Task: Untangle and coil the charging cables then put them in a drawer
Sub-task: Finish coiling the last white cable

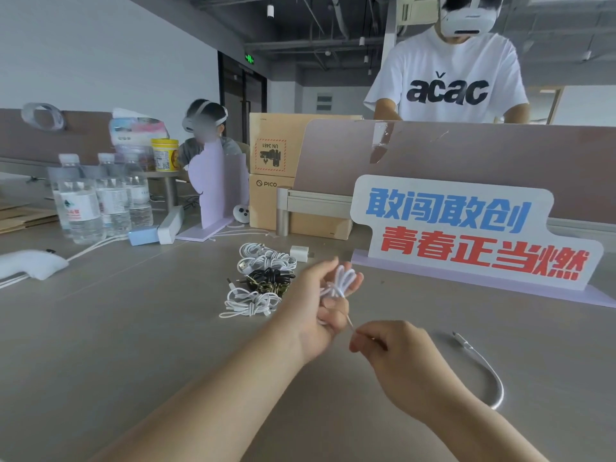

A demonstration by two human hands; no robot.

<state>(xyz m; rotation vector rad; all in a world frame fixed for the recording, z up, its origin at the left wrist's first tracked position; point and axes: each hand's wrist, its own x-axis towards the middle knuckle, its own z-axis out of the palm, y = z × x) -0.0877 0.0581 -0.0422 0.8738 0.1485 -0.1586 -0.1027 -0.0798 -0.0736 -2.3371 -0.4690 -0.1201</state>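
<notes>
Winding white cable (345, 280) on left hand (313, 305), which grips the loops; right hand (390, 348) pinches the strand just below. Slack tail (493, 378) lies to the right on table (133, 345), nearer right hand. Coiled cables (263, 278) sit left of hands; no drawer visible.

There is a single view — a wide-angle camera worn on the person's head, looking forward and down across the grey table (133, 328). The left hand (316, 305) and right hand (393, 355) sit close under the lens at lower centre, the white cable (343, 280) between them. Farther off, the frame takes in the slogan sign (466, 228), the desk divider (466, 155) and — along the top — the ceiling (316, 15).
</notes>
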